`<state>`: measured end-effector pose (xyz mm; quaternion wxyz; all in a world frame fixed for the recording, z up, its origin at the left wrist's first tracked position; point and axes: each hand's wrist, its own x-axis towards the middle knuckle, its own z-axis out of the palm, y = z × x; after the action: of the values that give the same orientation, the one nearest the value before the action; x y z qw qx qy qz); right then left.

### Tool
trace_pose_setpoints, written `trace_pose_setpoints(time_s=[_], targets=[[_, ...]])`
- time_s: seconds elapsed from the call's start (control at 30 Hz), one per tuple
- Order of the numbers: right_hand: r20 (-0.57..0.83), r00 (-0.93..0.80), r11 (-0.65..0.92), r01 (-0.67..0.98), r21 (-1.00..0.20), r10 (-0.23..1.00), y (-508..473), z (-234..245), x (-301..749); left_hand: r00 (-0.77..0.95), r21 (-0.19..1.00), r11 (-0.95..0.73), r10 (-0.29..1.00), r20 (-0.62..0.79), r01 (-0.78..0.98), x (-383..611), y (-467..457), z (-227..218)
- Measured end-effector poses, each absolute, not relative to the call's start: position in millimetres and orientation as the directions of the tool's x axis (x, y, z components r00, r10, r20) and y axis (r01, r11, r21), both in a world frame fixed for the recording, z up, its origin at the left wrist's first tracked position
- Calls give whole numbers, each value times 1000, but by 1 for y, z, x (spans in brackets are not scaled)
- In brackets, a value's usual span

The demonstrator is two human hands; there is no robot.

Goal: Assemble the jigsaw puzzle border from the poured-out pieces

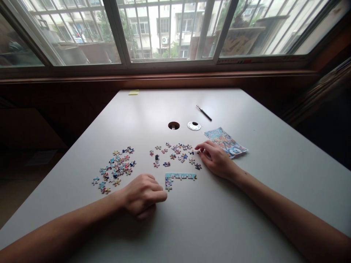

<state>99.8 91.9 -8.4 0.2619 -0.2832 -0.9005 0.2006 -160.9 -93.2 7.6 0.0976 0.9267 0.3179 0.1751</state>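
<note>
My left hand (142,197) rests curled, fingers pressed together, holding nothing, touching the joined puzzle strip (179,177) near the table's (246,226) front edge. My right hand (215,159) pinches a loose piece (196,151) at the scattered pieces' (175,153) right end, beside the picture card (226,141). Another pile (116,170) lies toward the left edge.

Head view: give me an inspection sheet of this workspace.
Surface: white table with a round hole.
Job's things: joined puzzle strip; loose pieces mid-table; second pile to the left; picture card.
Clutter: pen, metal ring, yellow note.
Hands: left hand curled beside the strip; right hand fingertips at a loose piece.
Cables: nothing seen.
Surroundings: barred window, buildings outside.
</note>
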Motion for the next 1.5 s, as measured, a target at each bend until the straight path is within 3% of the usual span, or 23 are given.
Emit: trace_pose_setpoints(time_s=[0.5, 1.5], targets=[[358, -704, 763, 408, -502, 613, 93, -9, 100, 749, 253, -773, 631, 204, 582, -162, -93, 6], [357, -709, 766, 405, -499, 608, 92, -8, 100, 751, 302, -768, 630, 198, 565, -162, -92, 5]])
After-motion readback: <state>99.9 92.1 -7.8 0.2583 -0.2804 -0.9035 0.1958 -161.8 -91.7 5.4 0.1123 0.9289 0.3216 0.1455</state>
